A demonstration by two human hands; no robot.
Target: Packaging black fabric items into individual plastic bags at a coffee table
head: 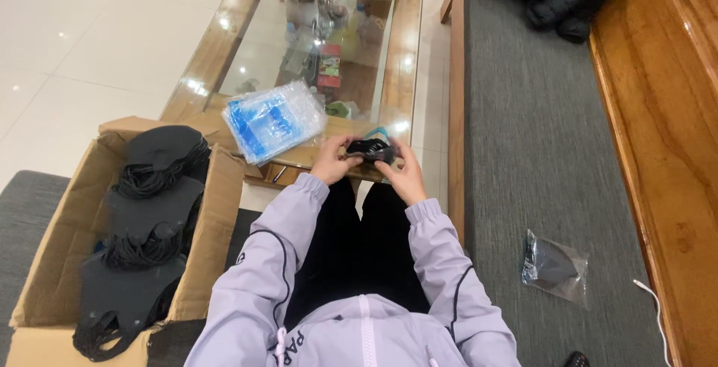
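Head view: both the left hand (334,161) and right hand (404,175) have fingers clamped on a soft, folded black mask (369,150).

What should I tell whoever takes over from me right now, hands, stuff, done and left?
Left hand and right hand: both hold one folded black mask over the knees.
Clear bags: stacked on the glass table.
Cardboard box, on the left: full of loose black masks.
Done: one bagged mask lies on the grey bench.
Left: the held mask is not yet bagged.
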